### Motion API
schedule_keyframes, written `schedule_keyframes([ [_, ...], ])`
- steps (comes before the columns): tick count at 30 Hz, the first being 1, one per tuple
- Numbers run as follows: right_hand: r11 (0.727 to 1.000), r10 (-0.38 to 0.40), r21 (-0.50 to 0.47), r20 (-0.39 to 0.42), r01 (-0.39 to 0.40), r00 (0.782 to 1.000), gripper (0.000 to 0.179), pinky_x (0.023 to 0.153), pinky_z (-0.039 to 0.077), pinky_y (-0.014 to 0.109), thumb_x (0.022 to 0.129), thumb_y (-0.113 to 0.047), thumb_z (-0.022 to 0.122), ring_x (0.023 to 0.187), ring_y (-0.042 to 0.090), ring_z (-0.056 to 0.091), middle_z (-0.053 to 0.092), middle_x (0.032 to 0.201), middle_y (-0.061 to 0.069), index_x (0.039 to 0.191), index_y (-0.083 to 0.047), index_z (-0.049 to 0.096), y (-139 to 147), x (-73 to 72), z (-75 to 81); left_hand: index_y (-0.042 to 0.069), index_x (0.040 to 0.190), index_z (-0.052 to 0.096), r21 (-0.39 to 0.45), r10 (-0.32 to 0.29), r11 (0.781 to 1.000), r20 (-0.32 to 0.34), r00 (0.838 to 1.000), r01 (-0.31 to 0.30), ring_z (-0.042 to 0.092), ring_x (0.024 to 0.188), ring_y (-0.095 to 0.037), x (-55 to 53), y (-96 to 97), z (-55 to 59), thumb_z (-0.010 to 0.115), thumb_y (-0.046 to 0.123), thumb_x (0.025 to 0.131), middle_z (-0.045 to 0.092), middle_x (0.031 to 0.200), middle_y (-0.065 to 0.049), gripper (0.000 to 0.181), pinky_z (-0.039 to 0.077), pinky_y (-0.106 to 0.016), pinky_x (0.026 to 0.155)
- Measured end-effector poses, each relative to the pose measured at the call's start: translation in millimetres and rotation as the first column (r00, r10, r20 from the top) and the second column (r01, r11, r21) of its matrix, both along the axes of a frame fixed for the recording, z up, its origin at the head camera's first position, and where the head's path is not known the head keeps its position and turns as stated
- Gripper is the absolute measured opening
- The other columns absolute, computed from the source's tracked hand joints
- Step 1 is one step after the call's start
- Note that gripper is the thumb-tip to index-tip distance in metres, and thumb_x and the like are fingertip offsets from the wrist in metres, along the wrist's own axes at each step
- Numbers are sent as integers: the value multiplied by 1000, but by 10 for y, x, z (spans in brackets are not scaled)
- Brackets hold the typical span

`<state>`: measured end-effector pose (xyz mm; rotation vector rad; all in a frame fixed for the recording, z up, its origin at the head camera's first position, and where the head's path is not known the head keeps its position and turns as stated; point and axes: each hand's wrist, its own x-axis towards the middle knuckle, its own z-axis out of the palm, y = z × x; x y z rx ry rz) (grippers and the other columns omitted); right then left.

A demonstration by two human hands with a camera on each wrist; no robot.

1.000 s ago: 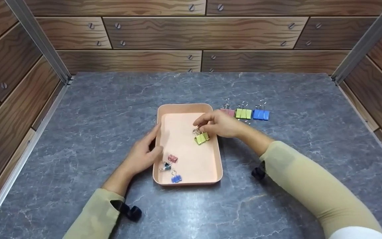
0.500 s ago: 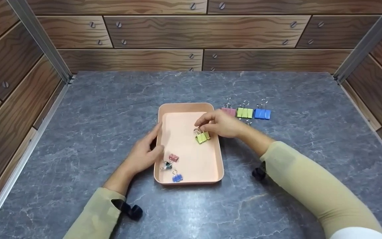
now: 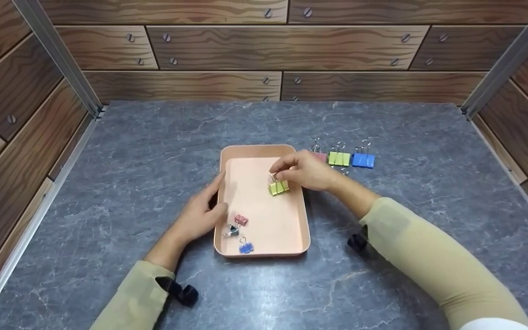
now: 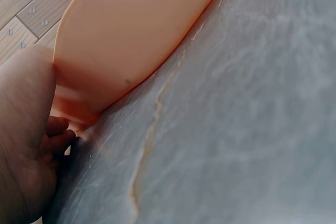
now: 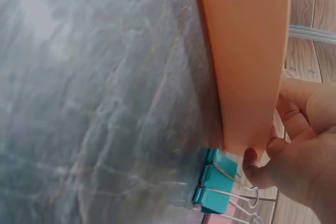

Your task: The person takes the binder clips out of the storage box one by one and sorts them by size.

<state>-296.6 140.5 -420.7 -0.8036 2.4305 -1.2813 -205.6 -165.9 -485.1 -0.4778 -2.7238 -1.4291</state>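
Head view bright, glare on near tabletop [image 3: 264, 300], soft shadows beside tray [image 3: 268, 206]; wrist views hazy, soft.

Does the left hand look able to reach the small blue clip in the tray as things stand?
Probably yes: the small blue clip lies uncovered, close to the left hand. The hand would likely have to release the tray first and pass the dark clip between them.

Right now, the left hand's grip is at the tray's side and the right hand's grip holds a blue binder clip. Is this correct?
Not the colour: in the head view, the binder clip in the right hand's grip is yellow-green, not blue. The rest is right.
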Motion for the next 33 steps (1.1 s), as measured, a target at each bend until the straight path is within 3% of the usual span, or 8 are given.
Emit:
schedule_keyframes([
  [7, 999, -42, -29, -36, 41, 998, 21, 93, 59, 36, 100, -7, 71, 103, 22, 74, 80, 109, 8, 117, -2, 80, 27, 63, 203, 20, 169, 30, -1, -2, 1000, -22, 1000, 2, 42, 151, -32, -7, 13, 2, 62, 20, 95, 42, 164, -17, 81, 32, -46, 125],
  [13, 997, -57, -63, -35, 55, 998, 22, 92, 61, 45, 103, -7, 68, 105, 21, 74, 79, 113, 8, 121, -3, 79, 142, 115, 412, 23, 169, 30, -11, 2, 1000, 1, 1000, -2, 41, 151, -32, -5, 1, 8, 62, 22, 97, 41, 165, -16, 80, 31, -44, 126],
  [17, 994, -69, -84, -25, 67, 997, 21, 90, 63, 37, 102, -5, 68, 103, 20, 74, 79, 113, 11, 120, -1, 79, 257, 136, 515, 22, 170, 29, -6, -8, 1000, -2, 1000, 8, 40, 152, -33, -4, -2, 7, 63, 21, 97, 40, 166, -17, 81, 30, -45, 126],
  [21, 991, -95, -94, -28, 92, 995, 20, 74, 60, 25, 102, -8, 70, 89, 17, 72, 79, 109, 12, 119, -1, 79, 407, 141, 580, 21, 170, 29, -5, -10, 1000, -8, 1000, 10, 39, 152, -34, 1, -8, 4, 63, 20, 96, 38, 166, -17, 81, 29, -46, 127],
  [24, 990, -115, -86, -34, 112, 993, 20, 64, 55, 22, 102, -10, 70, 79, 17, 68, 78, 105, 12, 119, -2, 79, 532, 139, 615, 21, 170, 29, 0, -11, 1000, -9, 1000, 11, 39, 152, -34, 0, -13, 1, 64, 19, 97, 38, 166, -17, 81, 29, -46, 127],
  [33, 981, -190, -48, -52, 188, 980, 23, 86, 61, 28, 104, -11, 69, 98, 15, 72, 76, 118, 15, 123, -2, 77, 929, 175, 696, 19, 169, 30, 8, -12, 1000, -32, 999, 12, 42, 150, -34, 3, 6, -4, 64, 19, 96, 41, 164, -18, 80, 32, -46, 125],
])
